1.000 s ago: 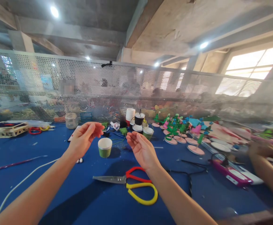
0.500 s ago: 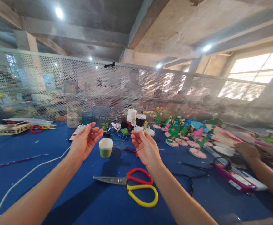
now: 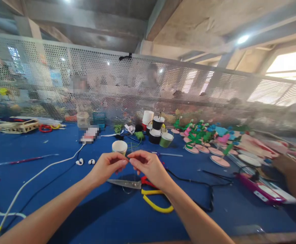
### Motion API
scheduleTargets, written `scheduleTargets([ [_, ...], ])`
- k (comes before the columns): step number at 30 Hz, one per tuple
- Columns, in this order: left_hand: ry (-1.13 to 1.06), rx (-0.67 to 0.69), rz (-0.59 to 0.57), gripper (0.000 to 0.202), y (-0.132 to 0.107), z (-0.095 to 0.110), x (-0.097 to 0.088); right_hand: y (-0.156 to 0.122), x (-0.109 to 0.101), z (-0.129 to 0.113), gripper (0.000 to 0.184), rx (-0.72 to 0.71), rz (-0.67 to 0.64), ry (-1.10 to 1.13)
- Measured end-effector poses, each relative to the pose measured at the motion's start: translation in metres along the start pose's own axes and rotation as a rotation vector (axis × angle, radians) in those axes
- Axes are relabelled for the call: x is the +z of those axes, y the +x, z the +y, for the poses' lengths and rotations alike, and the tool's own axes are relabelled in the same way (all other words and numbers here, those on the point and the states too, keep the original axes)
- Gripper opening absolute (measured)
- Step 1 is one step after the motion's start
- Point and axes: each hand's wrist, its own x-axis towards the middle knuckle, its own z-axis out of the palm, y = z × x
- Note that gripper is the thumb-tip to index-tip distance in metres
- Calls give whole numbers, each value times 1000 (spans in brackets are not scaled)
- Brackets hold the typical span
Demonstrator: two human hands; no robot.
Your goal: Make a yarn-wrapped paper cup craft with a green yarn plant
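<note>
My left hand [image 3: 109, 166] and my right hand [image 3: 150, 166] come together over the blue table, thumb and fingers of each pinched. A thin, pale thread or fine wire [image 3: 128, 193] loops faintly down from the fingertips; its exact material is too fine to tell. Just behind the hands stands a small paper cup [image 3: 119, 146], its lower part hidden by the fingers. Beneath the hands lie large scissors [image 3: 158, 207] with one yellow and one red handle, blades pointing left, partly covered by my right hand.
Small black and green buckets [image 3: 155, 136] cluster behind. Paper flowers on pink discs [image 3: 219, 161] fill the right side, near a purple power strip [image 3: 261, 189] and another person's hand [image 3: 287, 166]. A white cable [image 3: 48, 166] runs leftward to a phone [image 3: 89, 135]. Earbuds [image 3: 79, 162] lie left.
My hands, earlier apart with fingers loosely curled, have moved down and together, fingertips now meeting in a pinch. The view has tilted downward, showing more of the table.
</note>
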Motion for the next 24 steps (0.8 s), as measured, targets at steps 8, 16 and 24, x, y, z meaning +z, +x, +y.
scheduleTargets([
  [8, 11, 11, 48, 14, -1, -3, 4, -5, 5, 10, 13, 83, -10, -66],
  [16, -31, -4, 16, 14, -2, -5, 5, -9, 7, 8, 15, 134, -70, -106],
  [24, -47, -21, 11, 14, -2, -6, 9, -9, 6, 8, 16, 176, -75, -99],
])
